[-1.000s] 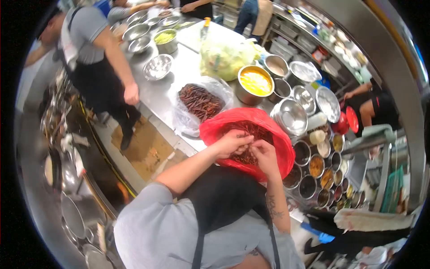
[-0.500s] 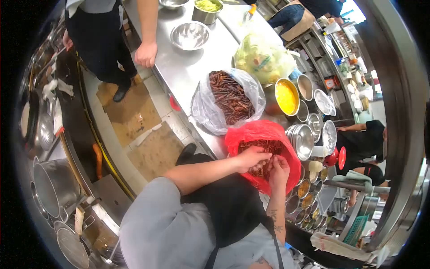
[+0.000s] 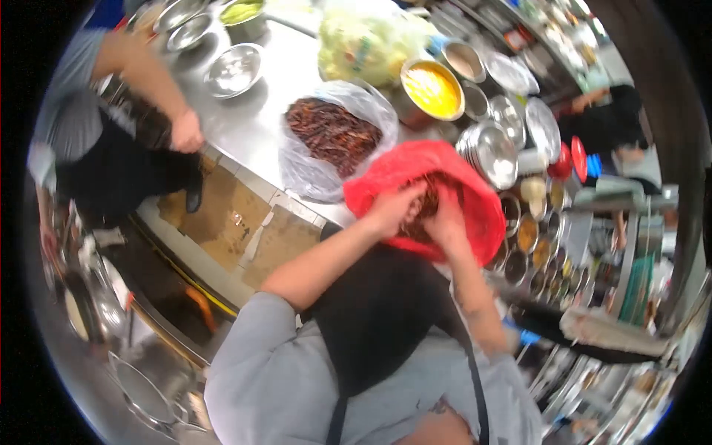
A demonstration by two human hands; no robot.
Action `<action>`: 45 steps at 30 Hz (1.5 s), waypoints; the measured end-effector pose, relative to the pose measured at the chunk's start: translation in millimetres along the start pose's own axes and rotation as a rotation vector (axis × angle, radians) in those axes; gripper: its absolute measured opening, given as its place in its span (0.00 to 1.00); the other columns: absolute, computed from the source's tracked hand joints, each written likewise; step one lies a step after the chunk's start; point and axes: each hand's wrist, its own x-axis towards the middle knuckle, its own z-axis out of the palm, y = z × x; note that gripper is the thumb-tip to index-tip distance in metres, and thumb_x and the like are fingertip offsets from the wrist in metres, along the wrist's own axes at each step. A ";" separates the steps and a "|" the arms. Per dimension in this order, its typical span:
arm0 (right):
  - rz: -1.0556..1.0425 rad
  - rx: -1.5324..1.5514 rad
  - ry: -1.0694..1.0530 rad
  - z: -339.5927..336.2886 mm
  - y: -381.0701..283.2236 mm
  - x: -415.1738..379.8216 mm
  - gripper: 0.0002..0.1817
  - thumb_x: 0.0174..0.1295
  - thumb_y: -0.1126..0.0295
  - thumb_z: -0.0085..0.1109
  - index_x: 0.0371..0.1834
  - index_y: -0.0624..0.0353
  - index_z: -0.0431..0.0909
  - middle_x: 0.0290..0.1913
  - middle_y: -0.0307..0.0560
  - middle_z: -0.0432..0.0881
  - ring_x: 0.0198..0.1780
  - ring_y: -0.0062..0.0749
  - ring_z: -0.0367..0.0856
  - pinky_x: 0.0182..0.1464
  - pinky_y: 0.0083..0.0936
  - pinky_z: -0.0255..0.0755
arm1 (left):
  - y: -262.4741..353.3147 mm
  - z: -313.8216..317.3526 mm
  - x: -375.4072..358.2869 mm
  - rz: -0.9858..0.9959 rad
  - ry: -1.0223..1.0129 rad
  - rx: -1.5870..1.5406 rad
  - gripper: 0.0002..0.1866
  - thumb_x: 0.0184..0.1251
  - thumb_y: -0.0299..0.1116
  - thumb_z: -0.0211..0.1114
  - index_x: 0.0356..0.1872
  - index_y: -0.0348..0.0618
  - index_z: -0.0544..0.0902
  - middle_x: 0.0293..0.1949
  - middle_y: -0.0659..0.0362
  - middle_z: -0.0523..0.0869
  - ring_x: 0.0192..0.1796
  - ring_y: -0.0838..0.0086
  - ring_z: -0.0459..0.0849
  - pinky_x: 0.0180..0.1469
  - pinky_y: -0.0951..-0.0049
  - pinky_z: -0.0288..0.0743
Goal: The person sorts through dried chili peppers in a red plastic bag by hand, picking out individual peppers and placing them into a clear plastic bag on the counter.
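Observation:
A red plastic bag (image 3: 475, 222) stands open in front of me at the counter edge, with dark red dried chilies inside. My left hand (image 3: 394, 212) reaches in from its left side, fingers curled round some dried chilies (image 3: 424, 204). Opposite it, my right hand (image 3: 446, 222) is also down in the bag, closed against the same clump; motion blur softens its fingers, and some are hidden. Touching the red bag at its upper left is a clear plastic bag (image 3: 300, 174) filled with longer dried chilies (image 3: 334, 133).
A pot of yellow liquid (image 3: 432, 89), stacked metal bowls (image 3: 493, 156) and a bag of pale green vegetables (image 3: 360, 44) crowd the counter. Several seasoning pots (image 3: 528, 233) stand at right. A co-worker's hand (image 3: 187, 133) is by the left counter edge; another person (image 3: 612, 119) is at right.
My view has turned, shifting the scene. My hands, pinched together above the chilies before, are now lower in the bag and apart around a clump. The co-worker at left appears nearer the counter.

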 end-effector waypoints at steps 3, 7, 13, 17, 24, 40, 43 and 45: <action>0.073 0.301 -0.076 -21.1 17.4 17.7 0.38 0.45 0.75 0.70 0.65 0.60 0.70 0.54 0.61 0.83 0.59 0.53 0.81 0.62 0.39 0.75 | 7.5 -16.1 1.9 -0.042 0.007 0.019 0.10 0.75 0.41 0.62 0.37 0.47 0.79 0.26 0.68 0.74 0.25 0.83 0.70 0.25 0.81 0.60; 0.195 0.611 -0.198 -49.1 20.3 19.6 0.32 0.49 0.58 0.78 0.56 0.62 0.82 0.52 0.52 0.87 0.55 0.38 0.84 0.60 0.32 0.75 | 25.4 -20.8 -4.9 0.070 0.043 0.058 0.09 0.77 0.38 0.57 0.35 0.48 0.75 0.27 0.67 0.72 0.27 0.81 0.69 0.26 0.80 0.60; 0.455 0.499 0.304 13.2 94.7 10.9 0.28 0.61 0.54 0.69 0.60 0.60 0.79 0.56 0.53 0.85 0.60 0.43 0.82 0.63 0.36 0.73 | 41.7 -26.1 -4.6 0.089 0.026 0.132 0.11 0.78 0.39 0.56 0.36 0.46 0.76 0.29 0.65 0.76 0.27 0.81 0.72 0.24 0.80 0.61; 0.437 0.303 0.428 29.2 98.1 -7.8 0.22 0.62 0.65 0.67 0.58 0.62 0.80 0.53 0.56 0.85 0.58 0.44 0.83 0.61 0.37 0.74 | 50.6 -22.3 -1.0 0.090 -0.043 0.293 0.07 0.77 0.37 0.60 0.40 0.46 0.79 0.31 0.64 0.80 0.26 0.81 0.73 0.24 0.81 0.61; 0.232 0.367 0.078 -24.2 0.2 -14.8 0.12 0.57 0.67 0.66 0.44 0.56 0.87 0.50 0.56 0.84 0.50 0.53 0.84 0.55 0.43 0.77 | 47.5 -2.9 -1.7 0.200 -0.034 0.659 0.08 0.73 0.36 0.65 0.45 0.44 0.82 0.29 0.66 0.81 0.25 0.84 0.73 0.26 0.80 0.64; 0.262 1.008 0.153 -6.1 -8.4 -8.8 0.10 0.66 0.76 0.60 0.47 0.71 0.82 0.39 0.48 0.88 0.36 0.26 0.84 0.42 0.24 0.79 | 61.7 -11.7 5.8 0.077 -0.224 0.765 0.12 0.71 0.41 0.68 0.45 0.46 0.84 0.26 0.69 0.78 0.24 0.86 0.69 0.26 0.82 0.59; 0.201 1.047 0.144 -7.0 -11.8 -9.0 0.11 0.66 0.78 0.59 0.49 0.71 0.82 0.39 0.47 0.88 0.37 0.24 0.84 0.42 0.24 0.78 | 65.0 -6.0 2.1 0.116 -0.269 0.754 0.10 0.71 0.40 0.69 0.43 0.46 0.83 0.25 0.70 0.77 0.25 0.86 0.69 0.26 0.81 0.59; 0.116 1.079 0.157 -1.3 -14.0 -8.2 0.11 0.65 0.78 0.60 0.48 0.71 0.82 0.38 0.47 0.88 0.36 0.23 0.83 0.41 0.24 0.78 | 63.5 -1.6 1.8 0.187 -0.303 0.802 0.10 0.70 0.39 0.70 0.43 0.46 0.83 0.25 0.70 0.76 0.25 0.86 0.68 0.26 0.80 0.59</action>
